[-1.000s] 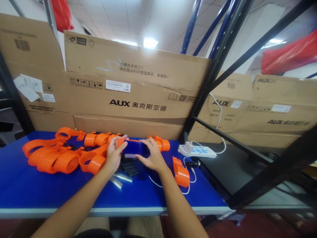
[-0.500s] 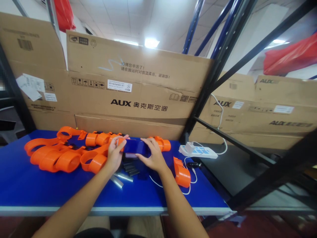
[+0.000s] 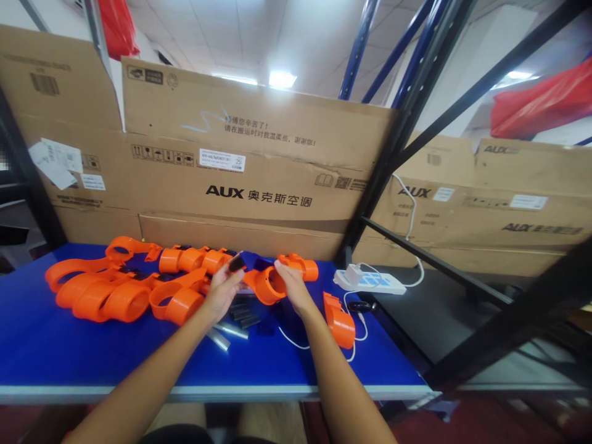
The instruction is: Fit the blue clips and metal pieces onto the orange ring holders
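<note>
Between my hands, above the table, is an orange tape dispenser (image 3: pixel 269 287) with its round ring tilted toward me. A dark blue flat part (image 3: pixel 259 261) shows along its top, and a black piece (image 3: pixel 236 264) is at its left end. My left hand (image 3: pixel 225 288) is closed around that left end, thumb and fingers at the black piece. My right hand (image 3: pixel 292 285) grips the right side, its fingertips partly hidden behind the blue part. Below lie several short black tubes (image 3: pixel 244 314) and two silvery metal strips (image 3: pixel 226 333).
Several similar orange dispensers (image 3: pixel 127 301) lie at the left and back of the blue table (image 3: pixel 139 357). Another orange dispenser (image 3: pixel 340 324) stands at right beside a white cable and a power strip (image 3: pixel 370 280). Cardboard (image 3: pixel 259 166) walls the back; a black rack post (image 3: pixel 393 166) rises right.
The held dispenser has turned, so its orange ring now faces me where the flat blue face showed before. My hands have shifted around it; the right hand is now more upright.
</note>
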The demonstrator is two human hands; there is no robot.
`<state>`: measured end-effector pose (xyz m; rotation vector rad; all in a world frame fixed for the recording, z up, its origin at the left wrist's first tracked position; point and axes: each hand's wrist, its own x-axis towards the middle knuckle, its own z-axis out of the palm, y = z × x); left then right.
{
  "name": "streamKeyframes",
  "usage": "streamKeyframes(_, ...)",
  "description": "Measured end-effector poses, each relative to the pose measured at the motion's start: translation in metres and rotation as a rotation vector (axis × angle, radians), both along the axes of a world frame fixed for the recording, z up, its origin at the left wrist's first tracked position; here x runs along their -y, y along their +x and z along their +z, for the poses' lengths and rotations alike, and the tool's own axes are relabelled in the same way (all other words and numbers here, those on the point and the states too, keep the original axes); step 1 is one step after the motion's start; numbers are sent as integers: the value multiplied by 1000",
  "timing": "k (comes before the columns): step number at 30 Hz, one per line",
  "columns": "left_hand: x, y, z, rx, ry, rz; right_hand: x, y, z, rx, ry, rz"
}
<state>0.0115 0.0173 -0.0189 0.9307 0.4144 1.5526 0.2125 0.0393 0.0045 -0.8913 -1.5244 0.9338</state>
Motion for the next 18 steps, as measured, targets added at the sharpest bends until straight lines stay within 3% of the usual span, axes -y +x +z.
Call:
streamKeyframes(4,0,1,-1,-20,-32,49,5,-3,1,24,-66,120)
streamKeyframes(10,-5,0,1,83,-120,182,22,-8,17,77,115,304)
streamKeyframes(14,-5,0,2,75,-117,144,19,-10,11,53,122,201)
streamKeyframes(18,0,5,-1,-39,-48,18,8,-11,3,-186,1,83)
